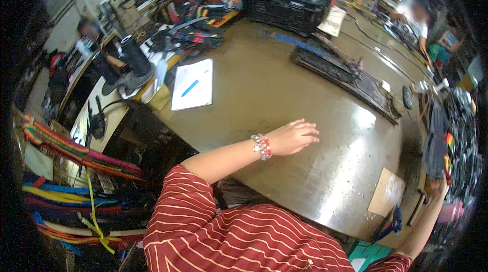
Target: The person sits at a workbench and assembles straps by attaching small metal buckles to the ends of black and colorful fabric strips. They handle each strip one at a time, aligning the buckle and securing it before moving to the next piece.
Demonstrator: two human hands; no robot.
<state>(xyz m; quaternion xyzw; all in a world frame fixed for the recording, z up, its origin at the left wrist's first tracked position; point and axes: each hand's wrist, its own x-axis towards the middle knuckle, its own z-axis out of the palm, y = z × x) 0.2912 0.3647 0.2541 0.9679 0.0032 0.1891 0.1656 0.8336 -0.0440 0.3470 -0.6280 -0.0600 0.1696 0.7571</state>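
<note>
The broad brown surface [284, 99] fills the middle of the frame, its sheen brightest toward the centre right. The left hand [295, 137] lies just below the centre, palm down, fingers together and slightly bent, touching the bare top and holding nothing; a beaded bracelet [262, 146] circles its wrist. The right hand [441, 184] reaches to the far right edge, into a dark heap of straps [460, 135]; whether it is spread or closed around anything cannot be told. It looks like a pause between pieces, and the next move would seem to call for drawing something from that heap onto the open top.

A long dark tray [345, 76] sits at the upper right, a black crate [284, 13] at the top centre. A white sheet [192, 85] with a blue pen [189, 88] lies at the upper left of centre, well apart from the left hand. A cardboard piece [386, 190] rests at the lower right. Nothing stands between the hands.
</note>
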